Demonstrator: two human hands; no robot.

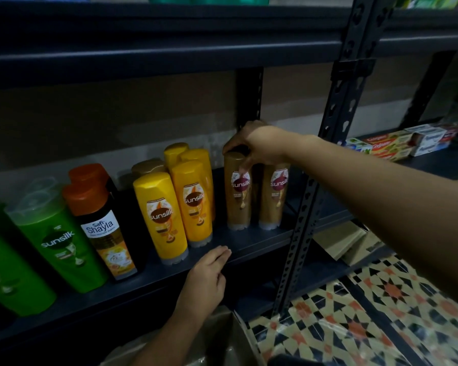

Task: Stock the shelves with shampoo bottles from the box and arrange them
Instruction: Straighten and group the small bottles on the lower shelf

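Observation:
Two gold-brown Sunsilk bottles stand side by side at the right end of the dark shelf [249,243]. My right hand [251,146] grips the cap of the left gold-brown bottle [237,199] from above; the other gold-brown bottle [274,199] stands just right of it. Left of them stand several yellow Sunsilk bottles [160,217], then black bottles with orange caps [101,228], then green Sunsilk bottles [56,247]. My left hand [205,281] rests with straight fingers on the shelf's front edge and holds nothing. The box [217,336] shows below it at the bottom edge.
A perforated metal upright [325,165] stands just right of the gold-brown bottles, under my right forearm. Toothpaste cartons [397,145] lie on the neighbouring shelf to the right. Flat cardboard [349,240] sits on a lower shelf. Patterned floor tiles [368,313] lie at the lower right.

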